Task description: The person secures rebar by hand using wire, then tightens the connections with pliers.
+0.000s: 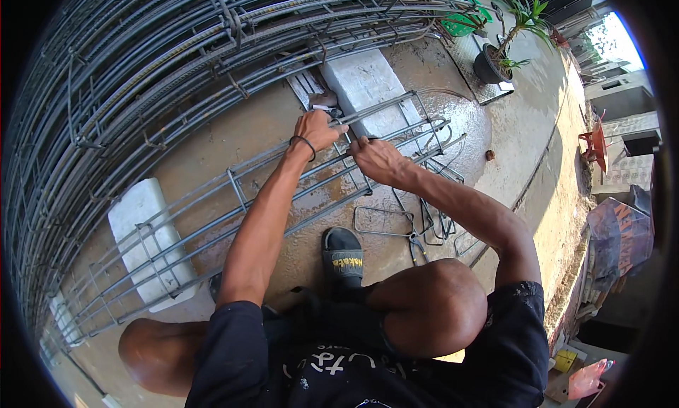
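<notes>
A long, narrow rebar cage of steel bars and square stirrups runs slantwise in front of me, from lower left to upper right. My left hand, with a dark band at the wrist, is closed at the cage's far top bar, beside a stirrup. Just right of it, my right hand is closed in a pinch over the middle bars. Its fingertips hide whatever lies between them. Under the cage stand a white block near my hands and another white block at the left.
Stacked rebar cages fill the upper left. Loose stirrups and a plier-like tool lie on the wet concrete floor by my sandalled foot. A potted plant and a green basket stand at the upper right.
</notes>
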Available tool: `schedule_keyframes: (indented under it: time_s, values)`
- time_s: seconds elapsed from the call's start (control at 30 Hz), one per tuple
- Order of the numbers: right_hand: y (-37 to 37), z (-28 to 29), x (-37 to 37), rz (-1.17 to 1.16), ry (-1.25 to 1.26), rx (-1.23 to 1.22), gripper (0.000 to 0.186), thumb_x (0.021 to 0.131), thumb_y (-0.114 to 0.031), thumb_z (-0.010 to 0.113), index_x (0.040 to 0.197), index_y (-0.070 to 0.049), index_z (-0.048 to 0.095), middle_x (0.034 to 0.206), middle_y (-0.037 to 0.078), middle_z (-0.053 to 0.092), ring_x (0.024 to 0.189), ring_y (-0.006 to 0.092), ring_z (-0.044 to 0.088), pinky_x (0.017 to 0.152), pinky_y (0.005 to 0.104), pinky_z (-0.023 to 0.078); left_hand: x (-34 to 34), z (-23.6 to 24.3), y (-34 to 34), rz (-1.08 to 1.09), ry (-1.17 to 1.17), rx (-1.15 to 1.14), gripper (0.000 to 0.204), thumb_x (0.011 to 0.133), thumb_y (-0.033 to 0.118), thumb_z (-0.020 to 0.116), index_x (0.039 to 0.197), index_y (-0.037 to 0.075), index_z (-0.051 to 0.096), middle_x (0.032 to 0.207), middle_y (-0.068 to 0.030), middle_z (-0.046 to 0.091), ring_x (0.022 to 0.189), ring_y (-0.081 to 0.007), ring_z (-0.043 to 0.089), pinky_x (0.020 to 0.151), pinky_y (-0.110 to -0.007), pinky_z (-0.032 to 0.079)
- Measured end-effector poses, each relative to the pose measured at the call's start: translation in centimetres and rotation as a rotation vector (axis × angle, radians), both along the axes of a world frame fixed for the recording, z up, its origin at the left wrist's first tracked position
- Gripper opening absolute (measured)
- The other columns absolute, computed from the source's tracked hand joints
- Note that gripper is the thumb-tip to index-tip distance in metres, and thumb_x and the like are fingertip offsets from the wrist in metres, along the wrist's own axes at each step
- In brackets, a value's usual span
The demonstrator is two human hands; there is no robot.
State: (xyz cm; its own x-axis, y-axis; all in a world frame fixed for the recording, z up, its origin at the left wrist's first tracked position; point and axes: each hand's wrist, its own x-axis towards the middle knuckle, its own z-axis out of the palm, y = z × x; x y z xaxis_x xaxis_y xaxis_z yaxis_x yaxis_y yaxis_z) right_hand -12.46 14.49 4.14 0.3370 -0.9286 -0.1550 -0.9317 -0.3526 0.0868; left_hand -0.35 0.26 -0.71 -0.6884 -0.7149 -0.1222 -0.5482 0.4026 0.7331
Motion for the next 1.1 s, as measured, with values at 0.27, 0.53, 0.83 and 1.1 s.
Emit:
schedule_keyframes:
  time_s: [0.27,0.53,0.83,1.1]
  values:
    - [-0.1,-0.8,1.3,-0.405,-0.273,-0.032,0.013,0.075,-0.004,0.049,0.078,0.005,0.058,0.069,0.026,0.06,0.065,0.0408,0.061,0.062,0.0468,0.05,-0.1,-1.4,-0.9,-0.044,0.048,0.144,0.054,0.072,0.043,0.072,0.1,-0.002,0.068,0.091,-0.0245,0.067,0.086,-0.0348,0.065,0.078,-0.038,0.049]
    - [-1.1,0.4,2.5,-1.045,-0.762,0.154,0.024,0.082,-0.009,0.052,0.064,0.005,0.061,0.059,0.016,0.062,0.059,0.0295,0.065,0.054,0.0409,0.054,0.2,-0.3,-0.7,-0.132,0.028,0.098,0.053,0.076,0.043,0.072,0.096,-0.006,0.067,0.091,-0.028,0.065,0.088,-0.039,0.064,0.076,-0.043,0.05]
    - [-1.7,3.4,-0.2,-1.32,-1.103,0.583,0.029,0.093,-0.025,0.055,0.092,0.004,0.06,0.071,0.012,0.065,0.057,0.0197,0.065,0.043,0.0323,0.055,0.4,-2.0,-1.0,-0.135,0.175,0.013,0.049,0.08,0.041,0.068,0.094,-0.006,0.068,0.089,-0.0282,0.064,0.087,-0.04,0.063,0.077,-0.045,0.049]
    - [1.1,21.3,-9.7,-0.676,-0.761,-0.234,0.029,0.091,-0.008,0.05,0.119,-0.006,0.058,0.099,0.009,0.068,0.087,0.0157,0.066,0.079,0.0335,0.053,0.0,0.2,-0.6,-0.1,0.102,0.074,0.04,0.086,0.041,0.061,0.093,0.002,0.07,0.08,-0.0231,0.065,0.077,-0.0373,0.064,0.069,-0.042,0.048]
